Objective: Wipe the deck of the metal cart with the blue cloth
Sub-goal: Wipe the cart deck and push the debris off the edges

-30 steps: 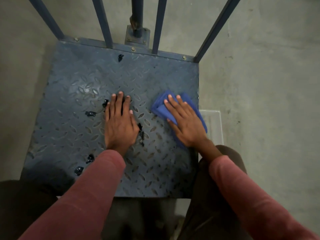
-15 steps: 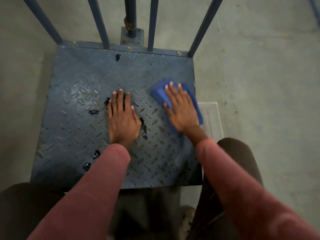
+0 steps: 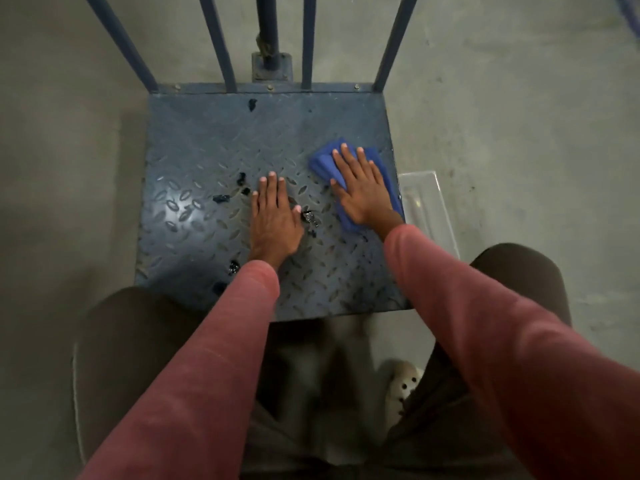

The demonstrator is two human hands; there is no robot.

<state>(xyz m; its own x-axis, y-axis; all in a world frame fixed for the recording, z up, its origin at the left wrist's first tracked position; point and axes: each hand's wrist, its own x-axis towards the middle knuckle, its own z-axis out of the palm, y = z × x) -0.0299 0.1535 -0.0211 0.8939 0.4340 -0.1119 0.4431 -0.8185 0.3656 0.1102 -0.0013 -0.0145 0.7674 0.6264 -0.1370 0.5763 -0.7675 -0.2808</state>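
The cart's deck [image 3: 207,140] is a dark blue metal tread plate with raised diamond ridges. Several black smears [image 3: 221,198] dot its middle and near left. A folded blue cloth [image 3: 323,161] lies on the deck's right side, close to the right edge. My right hand [image 3: 362,194] presses flat on the cloth, fingers spread and pointing away from me. My left hand [image 3: 275,216] rests flat on the bare deck near the middle, fingers together, holding nothing. Black smears sit just left and right of it.
Blue upright bars [image 3: 221,43] and a thicker post [image 3: 268,29] rise from the deck's far edge. A clear plastic tray [image 3: 427,206] lies on the concrete floor [image 3: 519,133] beside the cart's right edge. My knees and a white shoe [image 3: 403,384] are at the near edge.
My right hand has slid the cloth away from me, toward the far right of the deck. My left hand stays in place. The camera has pulled back.
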